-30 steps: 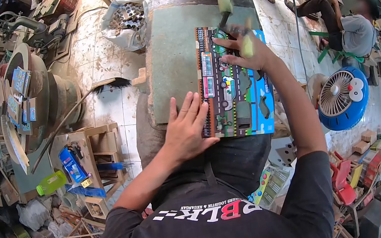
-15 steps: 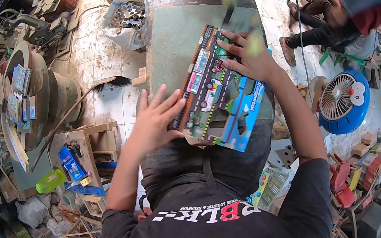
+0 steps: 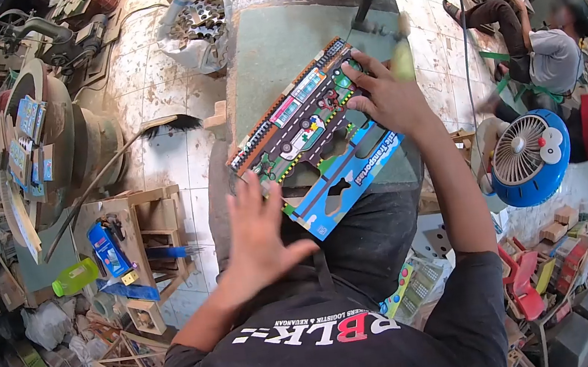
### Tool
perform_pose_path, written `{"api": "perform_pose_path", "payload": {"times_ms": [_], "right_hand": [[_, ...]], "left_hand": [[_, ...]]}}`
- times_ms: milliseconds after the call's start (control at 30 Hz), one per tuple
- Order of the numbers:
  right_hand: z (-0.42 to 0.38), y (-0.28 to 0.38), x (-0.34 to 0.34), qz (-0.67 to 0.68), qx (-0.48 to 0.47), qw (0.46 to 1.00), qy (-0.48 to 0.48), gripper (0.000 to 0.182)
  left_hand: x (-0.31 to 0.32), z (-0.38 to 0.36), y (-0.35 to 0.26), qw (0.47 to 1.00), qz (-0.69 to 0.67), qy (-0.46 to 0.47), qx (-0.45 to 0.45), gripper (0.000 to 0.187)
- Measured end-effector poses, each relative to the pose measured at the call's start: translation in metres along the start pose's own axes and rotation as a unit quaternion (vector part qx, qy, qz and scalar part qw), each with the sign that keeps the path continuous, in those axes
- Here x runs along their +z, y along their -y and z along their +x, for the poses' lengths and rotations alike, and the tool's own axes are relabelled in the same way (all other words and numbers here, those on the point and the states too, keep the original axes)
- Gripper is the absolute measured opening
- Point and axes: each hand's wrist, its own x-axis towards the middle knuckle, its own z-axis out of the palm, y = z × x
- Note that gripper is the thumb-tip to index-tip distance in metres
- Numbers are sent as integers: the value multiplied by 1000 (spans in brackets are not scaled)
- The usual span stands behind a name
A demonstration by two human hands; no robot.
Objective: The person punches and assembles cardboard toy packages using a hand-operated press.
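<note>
A colourful wooden puzzle board [image 3: 305, 156] lies slantwise across the green machine table [image 3: 267, 38], its near corner reaching over my lap. Roads and vehicles are printed on it, and shaped cut-outs run along its blue side. My right hand [image 3: 391, 100] grips the board's far right end, fingers over the top face and thumb bent inward. Just off the near left corner, my left hand [image 3: 256, 237] is open with fingers spread and slightly blurred; its fingertips overlap the board's edge in this view. A dark machine arm [image 3: 364, 7] with blurred green parts stands beyond the board's far end.
A white sack of cut pieces [image 3: 203, 28] stands left of the table. A brush [image 3: 171, 124] lies nearby. To the right are a blue fan [image 3: 528, 156] and a seated person [image 3: 556, 60]. Wooden stands and a green bottle [image 3: 76, 277] are at left.
The board has turned so that its near end swung left. My left hand has come off its edge, moving down toward me. At right, a person in red has shifted, uncovering the seated person.
</note>
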Motion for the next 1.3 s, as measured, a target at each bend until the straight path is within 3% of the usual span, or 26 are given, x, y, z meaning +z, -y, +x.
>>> {"api": "perform_pose_path", "payload": {"times_ms": [67, 200, 467, 533, 567, 700, 867, 900, 1133, 1233, 1300], "right_hand": [[2, 2, -1, 0, -11, 1000, -9, 65], [-3, 9, -7, 1, 24, 1000, -3, 62], [-10, 28, -5, -19, 63, 997, -30, 59], [-11, 38, -4, -38, 54, 995, -70, 58], [-11, 44, -7, 6, 98, 994, -47, 57], [-11, 33, -3, 30, 100, 994, -44, 57], [-3, 6, 4, 35, -2, 995, -91, 56], [-2, 5, 6, 83, 31, 994, -68, 55], [-3, 9, 3, 41, 5, 995, -88, 55], [-6, 21, -1, 38, 42, 996, -63, 59], [-5, 38, -7, 55, 127, 990, -31, 59]], "left_hand": [[19, -6, -16, 1000, -11, -3, 18, 131], [30, 0, -5, 997, 3, -67, 26, 122], [-29, 29, 56, 998, -16, 4, 66, 101], [-44, 40, 79, 996, -12, 14, 84, 106], [-47, 42, 84, 995, -6, 22, 101, 112], [-37, 41, 83, 994, -4, 16, 105, 103], [4, 10, 37, 994, 1, -77, 82, 99], [6, 10, 32, 994, 1, -78, 82, 99], [-12, 24, 50, 995, -17, -64, 79, 97], [-34, 39, 76, 994, -1, -18, 107, 100], [-48, 50, 94, 993, -4, -3, 119, 100]]}}
